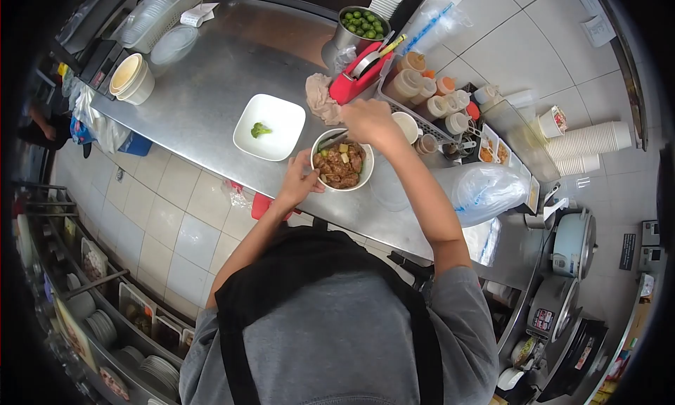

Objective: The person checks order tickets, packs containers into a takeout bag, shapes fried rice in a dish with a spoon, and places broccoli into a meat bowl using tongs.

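Observation:
A round white bowl (370, 167) of brown meat in sauce, with pale chunks and some green, stands at the counter's near edge. My left hand (299, 181) has its fingers against the bowl's left side. Over the bowl's upper rim, my right hand (368, 122) is closed round a dark utensil (333, 139) whose end reaches into the food at the upper left. Left of the bowl sits a square white dish (268, 149) holding one small broccoli piece (260, 129).
Behind the bowl are a crumpled cloth (323, 100), a red tape dispenser (349, 87) and a pot of green fruit (363, 24). Sauce bottles (406, 86) crowd a basket to the right, near a plastic bag (489, 192). White tubs (133, 81) stand far left.

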A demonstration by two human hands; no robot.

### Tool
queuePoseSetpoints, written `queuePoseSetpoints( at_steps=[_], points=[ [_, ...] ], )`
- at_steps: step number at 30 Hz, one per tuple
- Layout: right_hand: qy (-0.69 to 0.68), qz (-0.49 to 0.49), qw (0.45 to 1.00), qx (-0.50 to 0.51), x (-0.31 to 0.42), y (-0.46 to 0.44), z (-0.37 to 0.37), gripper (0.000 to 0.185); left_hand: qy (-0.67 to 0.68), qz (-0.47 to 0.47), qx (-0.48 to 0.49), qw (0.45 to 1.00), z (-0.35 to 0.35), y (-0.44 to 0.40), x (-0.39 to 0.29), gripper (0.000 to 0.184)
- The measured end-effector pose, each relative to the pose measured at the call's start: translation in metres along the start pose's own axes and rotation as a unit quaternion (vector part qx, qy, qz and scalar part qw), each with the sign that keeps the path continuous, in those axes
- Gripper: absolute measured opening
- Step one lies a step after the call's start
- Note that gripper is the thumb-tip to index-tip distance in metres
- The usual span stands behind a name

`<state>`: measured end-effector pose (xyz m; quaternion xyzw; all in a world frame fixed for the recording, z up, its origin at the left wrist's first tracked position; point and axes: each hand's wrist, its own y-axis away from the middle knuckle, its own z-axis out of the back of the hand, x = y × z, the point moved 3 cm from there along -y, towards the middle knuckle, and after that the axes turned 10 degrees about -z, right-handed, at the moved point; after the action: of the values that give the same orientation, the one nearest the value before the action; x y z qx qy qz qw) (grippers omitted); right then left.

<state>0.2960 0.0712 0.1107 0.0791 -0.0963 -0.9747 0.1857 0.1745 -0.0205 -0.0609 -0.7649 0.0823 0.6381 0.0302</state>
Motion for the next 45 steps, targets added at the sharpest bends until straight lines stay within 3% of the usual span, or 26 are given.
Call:
queuePoseSetpoints(
  at_steps=[7,13,16,24,30,33,34,38,45],
  points=[
    [-0.047,0.002,0.998,-0.03,-0.027,0.015,-0.01,0.012,-0.021,-0.012,0.02,1.0,0.002,-0.001,-0.011,0.042],
    [-0.113,-0.044,0.993,-0.013,-0.048,0.046,-0.007,0.015,0.118,0.08,0.002,0.99,0.011,0.012,-0.005,0.038],
    [-0.124,-0.054,0.99,-0.036,-0.054,0.055,-0.004,0.015,0.123,0.132,-0.072,0.981,0.033,0.03,0.012,0.043],
    [-0.132,-0.08,0.988,-0.031,-0.057,0.069,0.022,0.016,0.112,0.039,-0.282,0.952,0.07,0.02,0.002,0.06],
    [-0.103,-0.077,0.991,-0.036,-0.066,0.069,0.042,0.017,0.083,0.028,-0.28,0.956,0.092,-0.01,0.01,0.061],
    [-0.085,-0.082,0.992,-0.036,-0.068,0.068,0.048,0.017,0.013,0.036,-0.181,0.983,0.111,-0.018,0.002,0.054],
    [-0.083,-0.08,0.993,-0.029,-0.068,0.066,0.051,0.017,-0.002,0.018,-0.181,0.983,0.114,-0.02,-0.004,0.046],
    [-0.092,-0.067,0.993,-0.03,-0.071,0.063,0.066,0.016,-0.123,-0.011,-0.161,0.979,0.138,-0.039,0.001,0.042],
    [-0.161,0.032,0.985,-0.044,-0.059,0.022,0.087,0.016,-0.211,-0.03,-0.13,0.968,0.151,-0.055,-0.016,0.034]
  ],
)
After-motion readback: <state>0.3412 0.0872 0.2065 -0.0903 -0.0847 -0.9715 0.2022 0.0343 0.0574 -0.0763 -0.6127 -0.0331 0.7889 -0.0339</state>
